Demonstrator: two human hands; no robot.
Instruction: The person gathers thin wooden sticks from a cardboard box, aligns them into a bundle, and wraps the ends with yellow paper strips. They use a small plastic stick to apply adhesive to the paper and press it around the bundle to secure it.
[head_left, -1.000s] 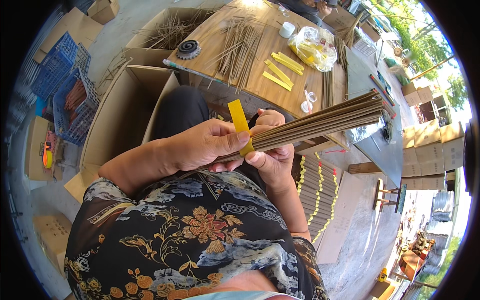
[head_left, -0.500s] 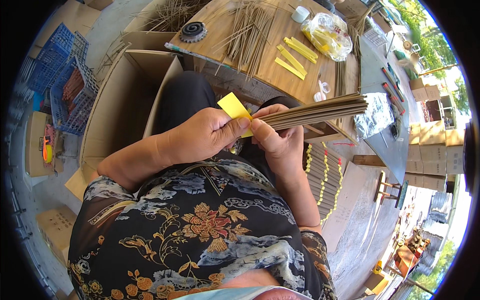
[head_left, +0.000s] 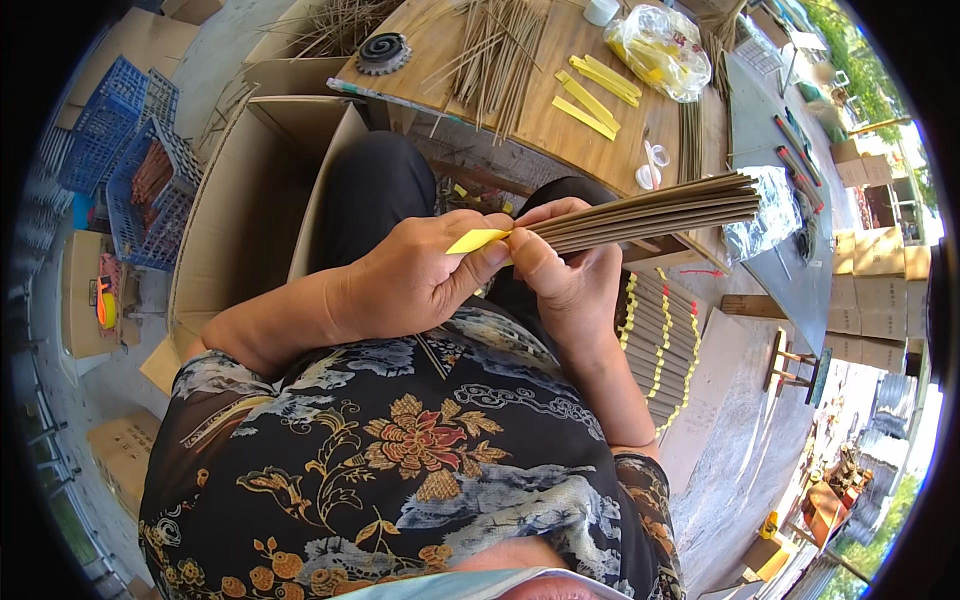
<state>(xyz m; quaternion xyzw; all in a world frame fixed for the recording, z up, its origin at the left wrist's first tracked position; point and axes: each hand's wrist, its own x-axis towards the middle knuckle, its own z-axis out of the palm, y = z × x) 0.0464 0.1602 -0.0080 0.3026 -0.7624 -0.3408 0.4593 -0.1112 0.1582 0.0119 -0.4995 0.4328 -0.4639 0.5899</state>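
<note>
My right hand (head_left: 570, 275) grips one end of a bundle of thin brown sticks (head_left: 650, 212) that points away to the right over my lap. My left hand (head_left: 415, 280) pinches a yellow paper strip (head_left: 476, 240) against that gripped end, thumb and fingers pressed on it. More yellow strips (head_left: 590, 95) lie on the wooden table (head_left: 560, 130) ahead, next to loose sticks (head_left: 500, 50) spread over its top.
An open cardboard box (head_left: 250, 200) stands at my left. Blue plastic crates (head_left: 125, 150) sit further left. Stacked bundles banded in yellow (head_left: 665, 345) lie low at my right. A clear plastic bag (head_left: 660, 45) and a dark spiral coil (head_left: 382, 52) rest on the table.
The yellow strip stood up from the bundle; now it lies folded down over the gripped end under my left thumb. The bundle has tilted closer to level.
</note>
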